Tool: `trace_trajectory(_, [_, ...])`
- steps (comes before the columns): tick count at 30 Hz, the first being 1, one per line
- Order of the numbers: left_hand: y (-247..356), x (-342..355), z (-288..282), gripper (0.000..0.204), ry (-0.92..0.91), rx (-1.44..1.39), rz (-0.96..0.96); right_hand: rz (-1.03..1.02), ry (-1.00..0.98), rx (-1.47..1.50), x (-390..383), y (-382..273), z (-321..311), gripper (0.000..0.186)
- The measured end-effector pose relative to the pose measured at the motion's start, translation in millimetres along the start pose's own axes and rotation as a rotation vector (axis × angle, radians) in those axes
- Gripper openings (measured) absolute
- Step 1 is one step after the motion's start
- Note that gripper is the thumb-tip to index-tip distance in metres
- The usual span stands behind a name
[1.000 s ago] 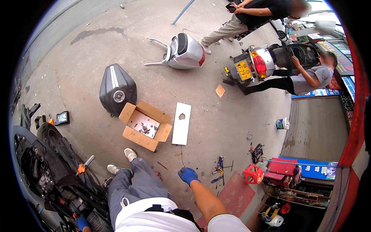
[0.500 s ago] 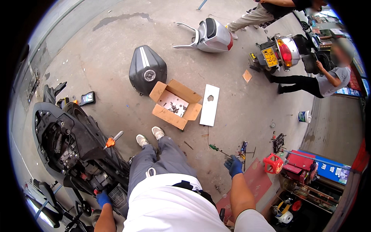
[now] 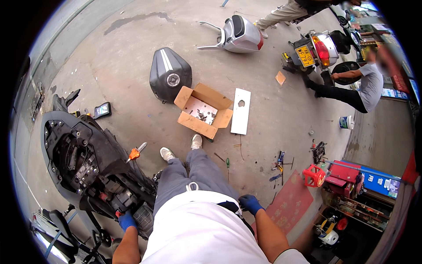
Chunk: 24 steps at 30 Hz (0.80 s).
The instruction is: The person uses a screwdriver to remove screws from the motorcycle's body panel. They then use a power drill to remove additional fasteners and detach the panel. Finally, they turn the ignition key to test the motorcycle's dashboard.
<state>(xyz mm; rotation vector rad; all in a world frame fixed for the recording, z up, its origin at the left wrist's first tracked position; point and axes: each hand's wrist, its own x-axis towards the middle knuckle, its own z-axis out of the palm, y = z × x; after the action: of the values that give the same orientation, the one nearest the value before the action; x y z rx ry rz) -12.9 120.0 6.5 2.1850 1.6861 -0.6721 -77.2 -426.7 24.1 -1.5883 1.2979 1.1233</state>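
At the left a partly stripped black motorcycle (image 3: 94,169) shows its open frame and inner parts. My left hand (image 3: 128,220), in a blue glove, is at its lower end, fingers closed at a small red piece (image 3: 118,214). My right hand (image 3: 251,204), also blue-gloved, hangs beside my right hip with its fingers loosely bent, and I see nothing in it. A green-handled screwdriver (image 3: 227,162) is in front of my legs, apart from the hand. An orange-handled tool (image 3: 134,154) rests beside the motorcycle's seat side.
Ahead are a cardboard box (image 3: 203,127) holding loose bolts, a white board (image 3: 240,112), a dark fuel tank (image 3: 170,75) and a silver tail fairing (image 3: 241,34). Tools (image 3: 279,166) lie right, near a red stool (image 3: 314,176). A person (image 3: 371,86) works by a scooter (image 3: 323,53).
My right hand has drawn back to my hip, away from the green-handled screwdriver, which is now farther left. My left hand stays at the red piece. The person by the scooter has bent lower.
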Motion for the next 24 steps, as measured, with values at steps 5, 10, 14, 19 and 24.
trace_trajectory(5, [-8,0,5,0.053,0.066,-0.005,0.048,-0.09,0.097,-0.033,13,-20,-17,0.032])
trace_trajectory(10, [-25,35,25,0.055,0.068,0.056,0.067,-0.308,0.199,-0.173,59,-46,-39,0.03])
trace_trajectory(14, [-22,38,17,0.054,0.039,0.04,0.171,-0.45,0.221,-0.432,69,-108,-47,0.03])
trace_trajectory(19, [-58,46,22,0.048,0.119,0.173,0.134,-0.561,0.096,-0.65,117,-153,-59,0.028])
trace_trajectory(24, [-62,43,19,0.037,0.138,-0.115,0.117,-0.454,-0.023,-0.967,267,-159,-39,0.03])
